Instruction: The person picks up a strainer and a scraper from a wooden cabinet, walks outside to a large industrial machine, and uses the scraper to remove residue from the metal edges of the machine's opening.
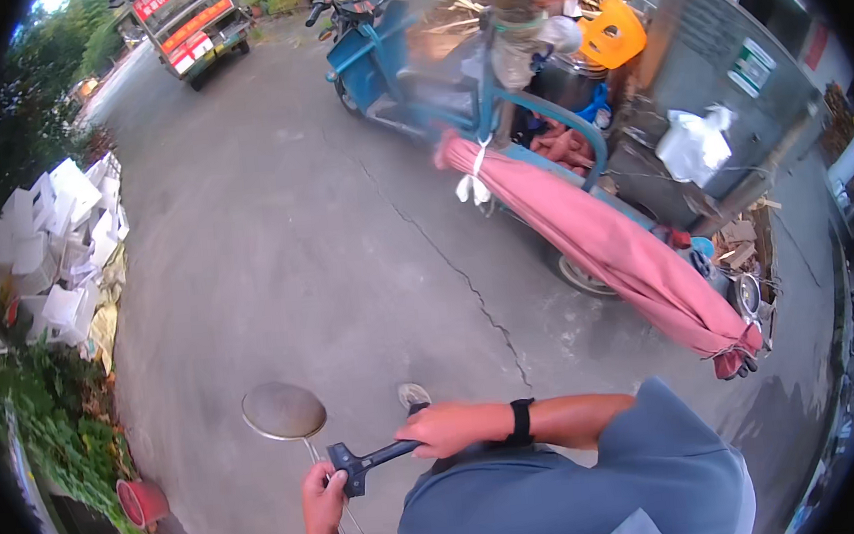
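Note:
A round fine-mesh strainer (284, 411) with a long wire handle is in my left hand (322, 504), its mesh end held out ahead over the pavement. The fingers of that hand are closed round the handle, and they also touch the head of a black tool (349, 470). My right hand (455, 426), with a black band on its wrist, grips the tool's black handle. The tool has a wide head set across its handle; its exact kind cannot be made out. The tool lies level between both hands, in front of my body.
A blue cargo tricycle (366, 66) stands ahead to the right, loaded with bags, an orange plastic piece (613, 29) and a tied-up pink cloth roll (595, 234). White foam boxes (44, 237) are piled at left. A red bucket (143, 502) lies near plants; a truck (186, 30) is farther off.

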`<move>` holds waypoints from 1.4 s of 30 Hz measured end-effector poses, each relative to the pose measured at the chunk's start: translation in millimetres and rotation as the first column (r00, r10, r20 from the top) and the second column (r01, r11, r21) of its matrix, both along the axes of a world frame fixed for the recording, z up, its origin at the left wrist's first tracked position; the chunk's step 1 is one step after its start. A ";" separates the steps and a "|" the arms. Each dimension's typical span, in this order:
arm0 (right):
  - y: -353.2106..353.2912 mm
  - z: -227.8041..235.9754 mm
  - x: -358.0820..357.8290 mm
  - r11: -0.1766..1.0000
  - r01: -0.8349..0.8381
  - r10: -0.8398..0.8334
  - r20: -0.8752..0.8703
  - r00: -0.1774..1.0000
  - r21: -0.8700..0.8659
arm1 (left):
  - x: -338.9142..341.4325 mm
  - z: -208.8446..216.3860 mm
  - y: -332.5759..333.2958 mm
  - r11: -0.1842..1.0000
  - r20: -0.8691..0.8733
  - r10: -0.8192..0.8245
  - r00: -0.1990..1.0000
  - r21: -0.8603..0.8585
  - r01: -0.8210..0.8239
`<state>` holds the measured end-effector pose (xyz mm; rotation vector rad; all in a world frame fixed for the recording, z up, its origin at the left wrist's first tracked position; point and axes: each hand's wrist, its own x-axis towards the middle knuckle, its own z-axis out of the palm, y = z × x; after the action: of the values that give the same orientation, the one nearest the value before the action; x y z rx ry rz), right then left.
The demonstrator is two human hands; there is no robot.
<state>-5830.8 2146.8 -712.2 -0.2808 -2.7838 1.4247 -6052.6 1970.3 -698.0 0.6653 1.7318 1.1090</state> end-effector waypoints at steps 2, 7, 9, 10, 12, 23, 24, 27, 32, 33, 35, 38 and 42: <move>40.7 12.7 -77.6 1.000 -0.018 0.018 0.112 0.993 -0.004 | -65.6 0.3 24.3 0.999 0.016 0.041 0.999 -0.036 -0.041; 136.1 66.0 -252.8 0.982 -0.152 0.150 0.028 0.988 0.113 | -217.0 30.1 90.6 0.970 0.073 0.230 0.970 0.062 -0.234; 173.3 68.0 -320.6 0.977 -0.191 0.191 0.008 0.982 0.097 | -274.6 33.9 119.4 0.949 0.082 0.299 0.951 0.081 -0.306; 194.7 55.3 -351.3 0.970 -0.219 0.220 -0.003 0.975 0.107 | -304.3 29.0 136.6 0.938 0.073 0.327 0.942 0.092 -0.333; 238.5 26.2 -406.3 0.995 -0.095 0.096 -0.130 0.987 0.013 | -369.6 14.8 182.7 0.956 0.056 0.265 0.963 0.117 -0.269; 491.1 56.5 -665.3 0.883 0.416 -0.428 -0.007 0.904 -0.217 | -733.8 43.1 472.2 0.992 -0.240 0.094 0.966 0.107 -0.070; 516.4 54.9 -689.0 0.844 0.487 -0.492 0.038 0.870 -0.224 | -767.7 38.5 504.2 0.986 -0.313 0.092 0.945 0.158 -0.044; 598.8 36.3 -768.8 0.782 0.565 -0.551 0.133 0.824 -0.263 | -861.6 18.1 584.5 0.979 -0.463 0.116 0.879 0.201 -0.023; 740.2 28.5 -918.3 0.769 0.563 -0.529 0.191 0.826 -0.303 | -993.1 -2.0 682.2 0.987 -0.562 0.152 0.813 0.129 -0.095; 771.2 39.0 -956.4 0.816 0.508 -0.492 0.131 0.861 -0.276 | -1020.9 -5.7 693.2 0.979 -0.537 0.201 0.819 0.130 -0.154; 830.5 60.7 -1026.5 0.865 0.440 -0.421 0.128 0.898 -0.243 | -1065.3 2.5 722.0 0.960 -0.503 0.281 0.817 0.130 -0.250; 911.2 85.2 -1119.5 0.903 0.358 -0.369 -0.001 0.930 -0.239 | -1128.8 16.3 779.9 0.904 -0.485 0.423 0.765 0.174 -0.390; 1009.3 95.4 -1245.4 0.933 0.323 -0.322 0.031 0.946 -0.160 | -1235.3 3.1 863.1 0.835 -0.503 0.549 0.667 0.306 -0.457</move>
<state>-7076.1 3156.1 -616.8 -0.7066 -2.4730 1.5623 -7287.9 2833.4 -694.9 0.6727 2.4814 1.5492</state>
